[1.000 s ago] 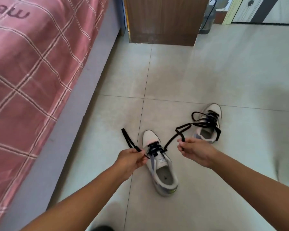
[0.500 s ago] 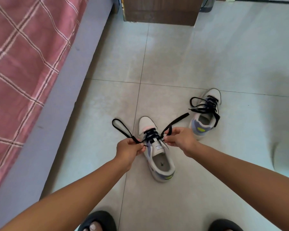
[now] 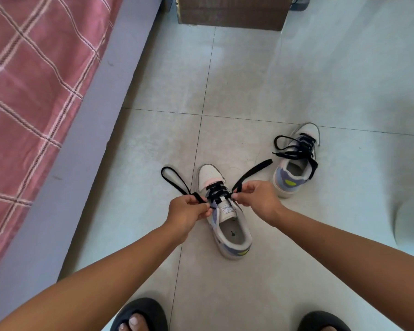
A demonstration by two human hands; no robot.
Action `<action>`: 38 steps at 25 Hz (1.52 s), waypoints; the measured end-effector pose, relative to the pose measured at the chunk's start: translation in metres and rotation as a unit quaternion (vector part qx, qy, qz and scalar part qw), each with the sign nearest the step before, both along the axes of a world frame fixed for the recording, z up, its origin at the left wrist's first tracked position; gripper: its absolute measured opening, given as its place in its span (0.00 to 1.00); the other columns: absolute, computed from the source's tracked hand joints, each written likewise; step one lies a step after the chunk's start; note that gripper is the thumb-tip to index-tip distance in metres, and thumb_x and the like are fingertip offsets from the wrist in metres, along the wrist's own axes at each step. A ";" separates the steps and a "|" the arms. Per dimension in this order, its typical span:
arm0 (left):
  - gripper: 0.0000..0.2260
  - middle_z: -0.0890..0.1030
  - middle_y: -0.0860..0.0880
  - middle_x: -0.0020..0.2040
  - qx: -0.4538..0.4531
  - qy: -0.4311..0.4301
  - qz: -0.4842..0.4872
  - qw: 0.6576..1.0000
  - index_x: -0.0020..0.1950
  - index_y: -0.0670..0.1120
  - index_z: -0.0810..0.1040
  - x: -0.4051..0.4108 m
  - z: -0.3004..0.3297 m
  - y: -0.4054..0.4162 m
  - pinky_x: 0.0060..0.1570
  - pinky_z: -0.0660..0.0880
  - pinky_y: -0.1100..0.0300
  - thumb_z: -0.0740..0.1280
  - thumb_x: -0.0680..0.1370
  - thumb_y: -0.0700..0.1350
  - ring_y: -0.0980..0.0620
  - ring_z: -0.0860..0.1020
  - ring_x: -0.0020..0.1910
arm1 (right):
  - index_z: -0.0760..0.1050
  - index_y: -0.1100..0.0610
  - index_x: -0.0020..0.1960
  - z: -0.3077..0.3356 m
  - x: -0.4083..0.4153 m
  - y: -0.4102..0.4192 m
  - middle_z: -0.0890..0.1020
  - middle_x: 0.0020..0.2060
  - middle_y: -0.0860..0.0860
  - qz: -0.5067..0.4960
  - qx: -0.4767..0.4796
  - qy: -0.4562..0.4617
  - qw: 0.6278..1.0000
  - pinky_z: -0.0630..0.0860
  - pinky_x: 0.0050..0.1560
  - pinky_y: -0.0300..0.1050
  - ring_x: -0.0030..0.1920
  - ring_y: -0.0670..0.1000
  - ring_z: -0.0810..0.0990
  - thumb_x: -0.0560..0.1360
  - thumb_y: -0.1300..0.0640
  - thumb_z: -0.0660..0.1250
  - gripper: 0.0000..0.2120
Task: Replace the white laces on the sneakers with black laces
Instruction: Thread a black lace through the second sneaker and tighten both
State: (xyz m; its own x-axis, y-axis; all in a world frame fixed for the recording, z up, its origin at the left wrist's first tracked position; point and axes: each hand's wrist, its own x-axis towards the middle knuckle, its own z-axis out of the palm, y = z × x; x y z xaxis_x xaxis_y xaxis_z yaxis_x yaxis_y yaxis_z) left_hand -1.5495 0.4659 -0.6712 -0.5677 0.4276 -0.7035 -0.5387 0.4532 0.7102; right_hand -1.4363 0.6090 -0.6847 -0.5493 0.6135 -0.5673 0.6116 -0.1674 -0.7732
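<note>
A white and lavender sneaker (image 3: 227, 225) stands on the floor tiles in front of me, toe pointing away, with a black lace (image 3: 216, 190) threaded across its eyelets. My left hand (image 3: 185, 211) pinches the lace's left end, which loops out to the left (image 3: 175, 180). My right hand (image 3: 256, 197) pinches the right end, which sticks up and to the right (image 3: 253, 172). A second sneaker (image 3: 294, 170) sits farther right, laced in black with loose ends lying on it. No white lace is visible.
A bed with a pink checked sheet (image 3: 34, 91) and a grey frame (image 3: 86, 144) runs along the left. A brown wooden cabinet (image 3: 230, 13) stands at the back. My feet in black sandals (image 3: 139, 316) are at the bottom edge.
Both hands have moved in toward the near sneaker's tongue, shortening the lace ends they hold. The view has tilted downward, bringing my sandalled feet into sight.
</note>
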 end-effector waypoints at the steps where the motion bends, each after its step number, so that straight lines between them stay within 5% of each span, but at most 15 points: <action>1: 0.05 0.81 0.40 0.40 -0.002 0.007 -0.006 1.000 0.43 0.38 0.77 0.000 0.001 0.000 0.41 0.81 0.64 0.67 0.74 0.29 0.48 0.81 0.38 | 0.79 0.65 0.41 -0.003 0.001 -0.001 0.80 0.34 0.55 0.001 0.017 -0.005 1.000 0.76 0.39 0.39 0.34 0.48 0.76 0.70 0.65 0.73 0.04; 4: 0.08 0.81 0.42 0.38 -0.007 0.057 -0.048 0.997 0.40 0.41 0.78 0.000 -0.002 -0.002 0.41 0.80 0.64 0.67 0.73 0.29 0.49 0.81 0.37 | 0.79 0.69 0.42 -0.010 0.006 -0.004 0.80 0.35 0.55 -0.006 0.032 -0.019 0.999 0.76 0.44 0.49 0.37 0.50 0.75 0.71 0.63 0.72 0.08; 9: 0.04 0.81 0.45 0.37 -0.073 0.185 -0.116 0.973 0.42 0.41 0.77 0.010 -0.014 0.000 0.42 0.78 0.55 0.72 0.72 0.39 0.50 0.78 0.37 | 0.81 0.59 0.40 -0.006 0.010 -0.012 0.82 0.41 0.55 0.028 0.091 -0.015 0.995 0.76 0.50 0.52 0.41 0.51 0.78 0.73 0.63 0.68 0.05; 13: 0.09 0.75 0.49 0.37 -0.068 0.320 -0.186 0.926 0.40 0.43 0.73 0.031 -0.011 -0.008 0.36 0.69 0.60 0.67 0.77 0.46 0.55 0.72 0.35 | 0.79 0.61 0.56 -0.005 0.015 -0.021 0.76 0.51 0.53 0.176 0.246 -0.023 0.953 0.68 0.52 0.38 0.52 0.51 0.73 0.75 0.56 0.67 0.12; 16: 0.07 0.72 0.52 0.43 -0.066 0.393 -0.250 0.882 0.48 0.45 0.75 0.042 -0.009 -0.011 0.39 0.70 0.64 0.67 0.76 0.48 0.54 0.73 0.43 | 0.73 0.61 0.65 -0.008 0.019 -0.024 0.77 0.52 0.57 0.252 0.324 -0.006 0.912 0.66 0.51 0.38 0.53 0.55 0.74 0.76 0.60 0.65 0.17; 21: 0.07 0.71 0.51 0.31 -0.079 0.276 -0.205 0.936 0.37 0.41 0.74 0.030 -0.008 -0.001 0.28 0.64 0.69 0.67 0.74 0.39 0.57 0.67 0.30 | 0.76 0.62 0.55 -0.010 0.013 -0.020 0.76 0.46 0.60 0.358 0.423 -0.023 0.832 0.73 0.41 0.54 0.47 0.62 0.75 0.74 0.66 0.63 0.11; 26: 0.08 0.73 0.46 0.32 -0.077 0.190 -0.170 0.964 0.39 0.35 0.77 0.023 -0.012 -0.001 0.34 0.66 0.63 0.67 0.75 0.40 0.53 0.69 0.33 | 0.76 0.62 0.36 -0.004 0.000 -0.017 0.77 0.34 0.58 0.430 0.529 -0.060 0.729 0.70 0.25 0.43 0.33 0.58 0.77 0.52 0.70 0.78 0.17; 28: 0.09 0.74 0.44 0.34 -0.072 0.178 -0.152 0.970 0.41 0.33 0.78 0.024 -0.012 0.001 0.35 0.67 0.60 0.67 0.75 0.40 0.52 0.70 0.34 | 0.72 0.61 0.38 -0.007 0.002 -0.019 0.78 0.33 0.57 0.406 0.581 0.023 0.705 0.71 0.27 0.43 0.32 0.56 0.77 0.55 0.69 0.75 0.15; 31: 0.07 0.74 0.44 0.33 -0.077 0.148 -0.129 0.977 0.38 0.38 0.77 0.026 -0.012 0.005 0.34 0.67 0.61 0.67 0.75 0.40 0.51 0.70 0.33 | 0.68 0.58 0.40 -0.012 0.002 -0.018 0.77 0.33 0.56 0.385 0.579 0.117 0.709 0.67 0.35 0.43 0.32 0.56 0.76 0.62 0.69 0.71 0.14; 34: 0.07 0.75 0.43 0.35 -0.075 0.133 -0.113 0.982 0.40 0.36 0.79 0.028 -0.013 0.008 0.37 0.69 0.59 0.67 0.75 0.40 0.50 0.72 0.36 | 0.75 0.60 0.34 -0.013 0.004 -0.006 0.77 0.33 0.55 0.408 0.562 0.064 0.717 0.73 0.29 0.45 0.31 0.56 0.76 0.56 0.63 0.81 0.16; 38: 0.08 0.76 0.43 0.35 -0.070 0.146 -0.113 0.980 0.43 0.33 0.79 0.026 -0.017 0.010 0.39 0.70 0.57 0.67 0.74 0.39 0.51 0.72 0.36 | 0.76 0.59 0.37 -0.011 0.007 0.004 0.76 0.34 0.54 0.454 0.555 0.033 0.697 0.74 0.26 0.44 0.31 0.54 0.76 0.54 0.64 0.81 0.17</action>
State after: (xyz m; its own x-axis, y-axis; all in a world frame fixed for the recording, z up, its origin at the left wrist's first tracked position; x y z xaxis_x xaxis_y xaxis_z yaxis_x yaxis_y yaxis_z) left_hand -1.5240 0.4763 -0.6882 -0.6544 0.4774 -0.5864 -0.1964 0.6415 0.7415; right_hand -1.4291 0.6126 -0.6958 -0.9990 0.0379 0.0242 0.0338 0.9881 -0.1501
